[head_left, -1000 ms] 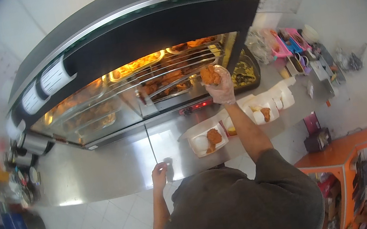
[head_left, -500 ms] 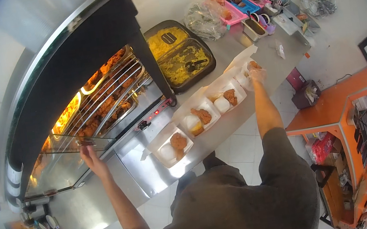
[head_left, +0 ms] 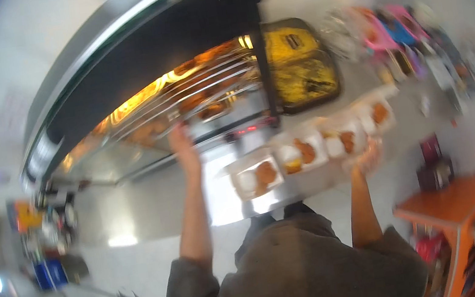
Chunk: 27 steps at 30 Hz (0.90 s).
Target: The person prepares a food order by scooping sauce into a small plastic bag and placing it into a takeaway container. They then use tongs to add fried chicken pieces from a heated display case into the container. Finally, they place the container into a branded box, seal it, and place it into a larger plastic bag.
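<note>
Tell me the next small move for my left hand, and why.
Probably ease the glass door shut with your left hand: it is up at the door's edge, the metal racks look exposed to its right, and all four white boxes already hold a fried piece. Blur hides whether it grips the door.

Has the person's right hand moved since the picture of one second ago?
Yes. Judged against the heated display cabinet, the right hand has moved away from its opening, to the right and nearer the person's body.
</note>
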### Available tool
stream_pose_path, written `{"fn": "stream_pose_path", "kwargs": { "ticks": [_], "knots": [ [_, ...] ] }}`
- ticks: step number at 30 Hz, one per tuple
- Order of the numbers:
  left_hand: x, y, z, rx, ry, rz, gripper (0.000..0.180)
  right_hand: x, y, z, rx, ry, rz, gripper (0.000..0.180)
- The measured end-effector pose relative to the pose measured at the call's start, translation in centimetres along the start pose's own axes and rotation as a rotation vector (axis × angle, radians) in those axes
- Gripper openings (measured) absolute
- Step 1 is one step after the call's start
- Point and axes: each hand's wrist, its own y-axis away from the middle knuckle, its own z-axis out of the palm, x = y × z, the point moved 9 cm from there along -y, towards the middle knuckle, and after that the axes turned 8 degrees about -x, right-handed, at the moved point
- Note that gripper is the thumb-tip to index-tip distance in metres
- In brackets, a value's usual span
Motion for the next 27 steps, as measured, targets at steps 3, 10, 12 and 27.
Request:
{"fn": "stream_pose_path", "kwargs": {
  "ticks": [3,10,12,27],
  "knots": [
    [7.7,1.9,9.6,-0.177,-0.315,0.252,0.04,-6.2,3.7,2.6,-0.266,-0.36,0.123,0.036],
    [12.9,6.6,11.9,-0.315,-0.16,0.362,0.045,-25.9,6.5,6.8,-0.547,-1.255,0.532,0.043],
    [14.6,11.8,10.0,-0.621,-0.225,0.465,0.041,-30.2,6.5,7.5,-0.402,-1.167,0.164,0.054],
    [-0.8,15.5,-32.6,0.204,0.39,-0.032,0.044,-66.6,49.9,23.3,-1.078,-1.129,0.164,0.046]
  ]
}}
